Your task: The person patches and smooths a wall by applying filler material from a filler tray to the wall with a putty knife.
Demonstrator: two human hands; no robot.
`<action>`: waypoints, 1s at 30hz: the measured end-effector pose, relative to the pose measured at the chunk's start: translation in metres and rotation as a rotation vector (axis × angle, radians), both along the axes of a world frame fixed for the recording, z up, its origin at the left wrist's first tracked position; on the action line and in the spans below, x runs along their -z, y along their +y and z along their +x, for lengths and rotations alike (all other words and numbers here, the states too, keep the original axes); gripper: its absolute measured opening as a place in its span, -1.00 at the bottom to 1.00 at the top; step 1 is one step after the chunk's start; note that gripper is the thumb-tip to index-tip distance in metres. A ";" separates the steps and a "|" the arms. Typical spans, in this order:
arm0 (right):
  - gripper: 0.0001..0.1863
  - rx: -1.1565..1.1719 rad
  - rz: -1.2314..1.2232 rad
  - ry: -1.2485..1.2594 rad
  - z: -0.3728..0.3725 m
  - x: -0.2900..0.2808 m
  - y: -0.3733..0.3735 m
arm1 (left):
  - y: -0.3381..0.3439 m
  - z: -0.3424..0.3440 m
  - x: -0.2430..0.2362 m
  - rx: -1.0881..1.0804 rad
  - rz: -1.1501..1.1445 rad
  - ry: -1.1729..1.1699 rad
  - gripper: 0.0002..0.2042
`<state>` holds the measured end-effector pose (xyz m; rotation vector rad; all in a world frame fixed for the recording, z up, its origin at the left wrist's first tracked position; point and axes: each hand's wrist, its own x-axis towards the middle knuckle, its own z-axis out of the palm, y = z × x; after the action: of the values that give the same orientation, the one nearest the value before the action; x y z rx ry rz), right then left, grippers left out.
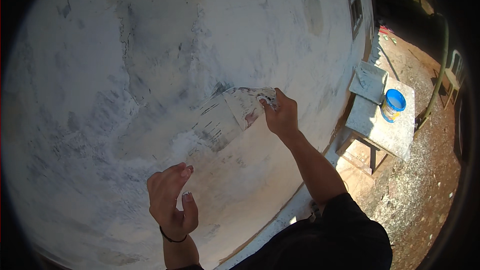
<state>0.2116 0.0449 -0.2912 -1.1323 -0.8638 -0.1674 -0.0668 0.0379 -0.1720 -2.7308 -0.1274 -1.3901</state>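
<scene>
A pale wall, patched with grey and white smears of plaster, fills most of the view. My right hand is closed on a wide putty knife whose blade is stained with filler. The blade's left edge lies on the wall at the end of a streaky damp-looking patch. Lower and to the left, my left hand hovers in front of the wall with fingers curved and thumb apart, holding nothing. White residue marks its fingertips, and a dark band circles the wrist.
At the right stands a work table spattered white. On it are a blue bucket and a shallow grey tray. Farther out are a curved pole and a plastic chair. A barred window is at the upper right.
</scene>
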 end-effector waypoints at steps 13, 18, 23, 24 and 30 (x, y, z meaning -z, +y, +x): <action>-0.79 0.372 -0.048 -0.493 -0.077 -0.019 -0.030 | 0.001 -0.020 -0.005 -0.056 0.033 0.034 -0.56; -0.81 0.479 -0.123 -0.591 -0.146 -0.013 0.009 | -0.002 -0.052 -0.011 -0.106 0.069 0.050 -0.55; -0.81 0.357 -0.081 -0.632 -0.191 -0.017 -0.001 | -0.002 -0.057 -0.016 -0.054 0.066 0.053 -0.56; -0.81 0.360 -0.085 -0.629 -0.194 -0.018 -0.006 | -0.002 -0.054 -0.018 -0.031 0.074 0.050 -0.56; -0.72 0.018 0.005 -0.415 -0.164 -0.018 -0.052 | -0.001 -0.038 -0.020 0.034 0.078 0.060 -0.56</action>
<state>0.0481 -0.0071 -0.2728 -1.1179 -1.2185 -0.4298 -0.1044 0.0365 -0.1520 -2.7191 -0.0228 -1.2911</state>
